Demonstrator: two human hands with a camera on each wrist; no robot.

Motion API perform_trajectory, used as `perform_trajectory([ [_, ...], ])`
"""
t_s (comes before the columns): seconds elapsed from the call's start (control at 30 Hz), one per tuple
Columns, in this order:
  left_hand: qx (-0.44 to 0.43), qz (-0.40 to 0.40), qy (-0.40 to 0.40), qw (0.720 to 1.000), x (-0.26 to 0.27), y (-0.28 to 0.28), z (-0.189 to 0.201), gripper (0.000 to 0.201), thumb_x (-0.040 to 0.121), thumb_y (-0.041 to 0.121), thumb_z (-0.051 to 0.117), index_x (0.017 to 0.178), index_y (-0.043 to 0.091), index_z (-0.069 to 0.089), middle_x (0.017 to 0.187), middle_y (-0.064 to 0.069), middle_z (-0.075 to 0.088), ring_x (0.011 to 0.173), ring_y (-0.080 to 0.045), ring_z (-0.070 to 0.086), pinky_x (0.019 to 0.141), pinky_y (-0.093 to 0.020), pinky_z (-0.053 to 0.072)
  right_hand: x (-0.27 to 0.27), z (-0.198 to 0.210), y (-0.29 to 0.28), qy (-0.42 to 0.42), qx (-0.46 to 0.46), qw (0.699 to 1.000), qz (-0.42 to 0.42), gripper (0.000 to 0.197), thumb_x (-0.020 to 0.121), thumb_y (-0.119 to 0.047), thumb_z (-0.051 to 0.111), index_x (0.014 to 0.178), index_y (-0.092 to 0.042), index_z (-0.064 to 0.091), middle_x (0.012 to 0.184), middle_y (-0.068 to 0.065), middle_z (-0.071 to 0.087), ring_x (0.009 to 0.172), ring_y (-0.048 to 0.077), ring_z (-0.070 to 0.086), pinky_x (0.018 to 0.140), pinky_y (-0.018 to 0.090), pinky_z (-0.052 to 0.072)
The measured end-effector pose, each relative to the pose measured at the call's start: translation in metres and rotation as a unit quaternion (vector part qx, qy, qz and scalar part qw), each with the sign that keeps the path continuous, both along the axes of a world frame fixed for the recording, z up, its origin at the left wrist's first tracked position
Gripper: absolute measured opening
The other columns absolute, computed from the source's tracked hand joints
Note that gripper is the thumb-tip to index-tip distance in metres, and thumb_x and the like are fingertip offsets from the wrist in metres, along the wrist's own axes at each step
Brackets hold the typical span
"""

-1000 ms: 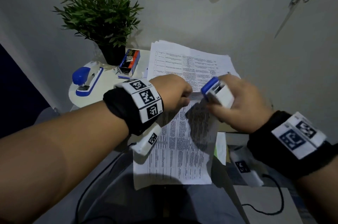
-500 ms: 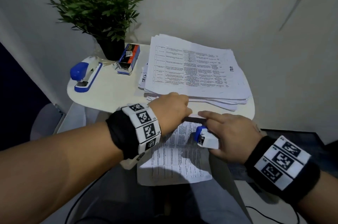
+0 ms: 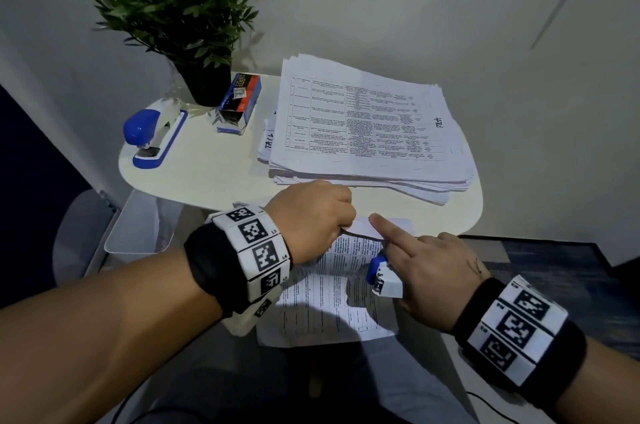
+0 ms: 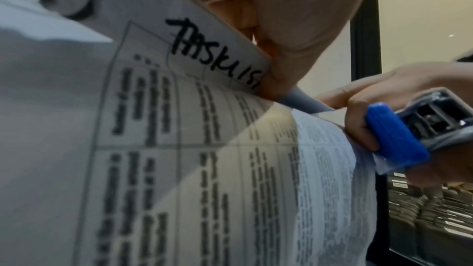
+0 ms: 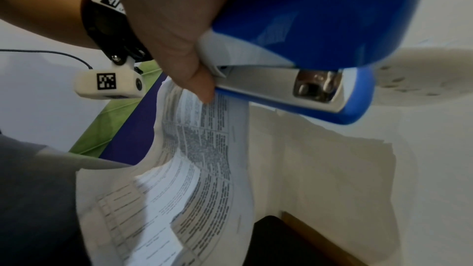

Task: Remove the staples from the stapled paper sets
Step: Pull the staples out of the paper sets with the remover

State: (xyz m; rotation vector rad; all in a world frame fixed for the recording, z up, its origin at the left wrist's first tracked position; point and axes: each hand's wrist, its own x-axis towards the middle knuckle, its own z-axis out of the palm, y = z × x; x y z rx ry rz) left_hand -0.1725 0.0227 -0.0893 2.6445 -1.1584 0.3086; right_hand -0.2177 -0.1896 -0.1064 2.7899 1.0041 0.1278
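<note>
A printed paper set hangs over the near edge of the small white table, down onto the person's lap. My left hand pinches its top corner, where handwriting shows. My right hand grips a small blue and white stapler in its curled fingers, and its index finger points straight out onto the top edge of the sheet. In the right wrist view the stapler fills the top, with the thumb on its side. The staple itself is hidden.
A thick stack of printed sheets covers the right half of the table. A larger blue and white stapler, a staple box and a potted plant stand at the left and back. A wall closes in behind.
Both hands have come down with the paper set from in front of the stack to the table's near edge. The right index finger has stretched out onto the sheet.
</note>
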Motion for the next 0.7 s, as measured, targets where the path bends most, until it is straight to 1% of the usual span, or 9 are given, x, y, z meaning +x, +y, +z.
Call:
perform_trajectory([
  [0.07,-0.018,-0.013,0.011,1.000,0.000,0.006,-0.002,0.018,0.058,0.009,0.083,0.066,0.020,0.072,0.071,0.006,0.062,0.061,-0.019,0.060,0.048,-0.021,0.042,0.002,-0.001,-0.001,0.004,0.007,1.000,0.003,0.044,0.043,-0.034,0.080,0.081,-0.015,0.068,0.134,0.005,0.057,0.040,0.022,0.054,0.043,0.027,0.038],
  [0.13,-0.019,-0.013,0.014,1.000,-0.002,0.011,-0.004,0.014,0.064,0.012,0.082,0.070,0.021,0.074,0.075,0.006,0.064,0.063,-0.020,0.060,0.052,-0.021,0.041,0.003,-0.001,0.000,0.009,0.021,1.000,0.004,0.045,0.042,-0.034,0.080,0.081,-0.015,0.066,0.134,0.006,0.057,0.040,0.023,0.054,0.043,0.027,0.040],
  [0.23,-0.020,0.001,0.016,1.000,-0.003,0.012,-0.007,0.004,0.073,0.017,0.073,0.073,0.021,0.075,0.076,0.005,0.064,0.064,-0.020,0.060,0.051,-0.023,0.042,0.001,-0.002,0.006,0.020,0.028,0.999,0.005,0.046,0.043,-0.036,0.082,0.080,-0.015,0.063,0.134,0.008,0.056,0.040,0.023,0.053,0.042,0.027,0.043],
  [0.3,-0.025,0.010,0.009,1.000,-0.002,0.011,-0.008,0.009,0.074,0.021,0.065,0.071,0.021,0.074,0.076,0.005,0.063,0.064,-0.020,0.060,0.050,-0.023,0.042,-0.001,-0.003,0.010,0.025,0.023,0.999,-0.001,0.043,0.046,-0.035,0.082,0.080,-0.015,0.064,0.136,0.009,0.054,0.039,0.023,0.053,0.042,0.027,0.043],
  [0.33,-0.025,0.012,0.006,1.000,-0.002,0.011,-0.009,0.010,0.074,0.021,0.065,0.071,0.021,0.074,0.076,0.005,0.063,0.064,-0.020,0.060,0.050,-0.023,0.042,-0.002,-0.002,0.011,0.024,0.021,0.999,-0.004,0.043,0.046,-0.034,0.081,0.081,-0.016,0.064,0.138,0.009,0.053,0.040,0.024,0.053,0.043,0.027,0.043],
  [0.47,-0.023,0.006,-0.003,1.000,-0.001,0.011,-0.010,0.004,0.073,0.017,0.076,0.070,0.020,0.074,0.076,0.005,0.063,0.064,-0.020,0.060,0.049,-0.024,0.043,-0.006,-0.002,0.013,0.022,0.027,0.999,-0.016,0.033,0.052,-0.026,0.075,0.082,-0.016,0.064,0.145,0.008,0.045,0.043,0.027,0.052,0.045,0.033,0.048],
  [0.53,-0.024,0.003,-0.001,1.000,-0.001,0.011,-0.011,0.005,0.074,0.018,0.075,0.069,0.020,0.073,0.076,0.005,0.062,0.064,-0.020,0.059,0.048,-0.025,0.045,-0.006,-0.002,0.015,0.023,0.016,0.999,-0.022,0.030,0.054,-0.023,0.072,0.082,-0.016,0.063,0.147,0.007,0.042,0.043,0.028,0.052,0.045,0.035,0.048],
  [0.63,-0.024,0.002,-0.002,1.000,-0.002,0.011,-0.010,0.006,0.073,0.017,0.076,0.069,0.020,0.073,0.076,0.005,0.062,0.064,-0.020,0.059,0.047,-0.025,0.045,-0.006,0.002,0.019,0.051,-0.009,0.998,-0.038,0.032,0.051,-0.019,0.071,0.081,-0.017,0.061,0.147,0.006,0.042,0.040,0.029,0.051,0.042,0.034,0.047],
  [0.7,-0.027,-0.001,-0.006,1.000,-0.003,0.011,-0.008,0.007,0.071,0.017,0.078,0.069,0.021,0.073,0.076,0.005,0.062,0.064,-0.020,0.060,0.048,-0.024,0.044,-0.005,0.007,0.019,0.081,-0.015,0.996,-0.040,0.038,0.049,-0.022,0.076,0.083,-0.018,0.059,0.150,0.005,0.038,0.041,0.029,0.053,0.040,0.032,0.046],
])
